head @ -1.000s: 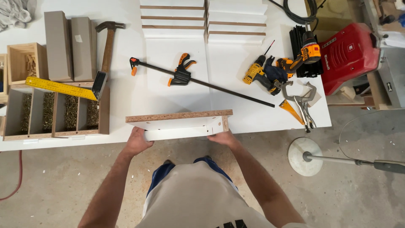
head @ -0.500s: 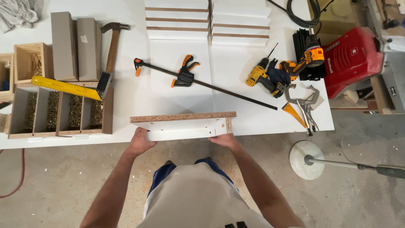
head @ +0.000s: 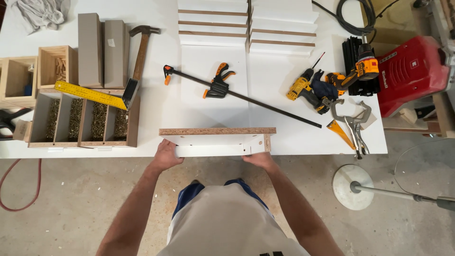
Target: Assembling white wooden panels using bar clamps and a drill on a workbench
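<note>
Both arms reach forward, left hand [head: 166, 155] and right hand [head: 258, 159] gripping.

- A bar clamp [head: 222, 87] with orange handles lies just beyond the grip on the white bench [head: 161, 104].
- A hammer [head: 138, 57] and yellow square [head: 87, 94] lie beyond and left.
- A tray of screws [head: 83, 123] sits left.
- Two yellow drills [head: 332, 80] and locking pliers [head: 353, 121] lie to the right.
- A red machine [head: 410, 73] stands far right.
- White boards [head: 246, 21] are stacked far beyond.
</note>
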